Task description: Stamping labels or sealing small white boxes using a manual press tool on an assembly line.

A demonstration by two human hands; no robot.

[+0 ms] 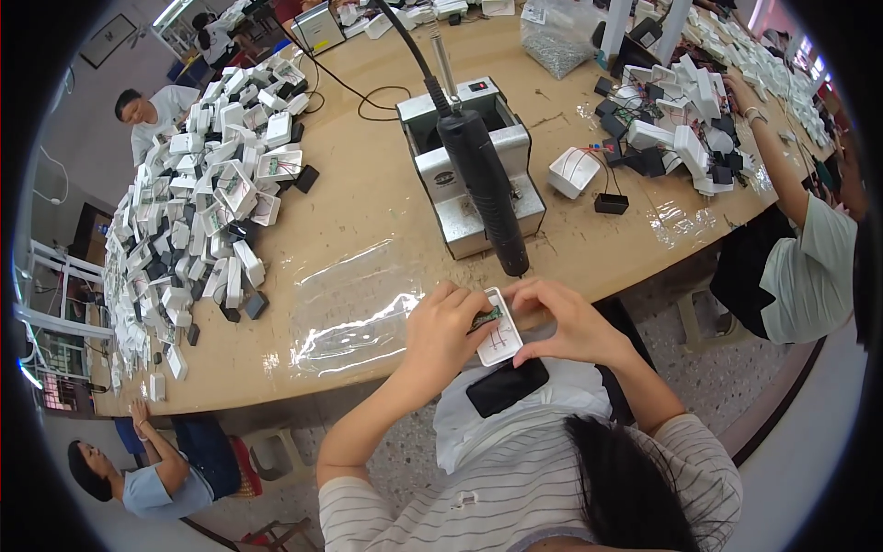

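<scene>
The left hand [440, 324] holds a small green circuit board [487, 318] at an open white box [502, 348]; the right hand [578, 327] grips the box's side, near the table [354, 202].

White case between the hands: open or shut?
Open: the case has no lid over it; green board and wires show.

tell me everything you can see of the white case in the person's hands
The white case is a shallow rectangular box with rounded corners, plastic by its look. Its open side faces the camera, with a green circuit board at its left and thin reddish wires inside. The left hand covers its left side; the right hand frames its right.
</scene>
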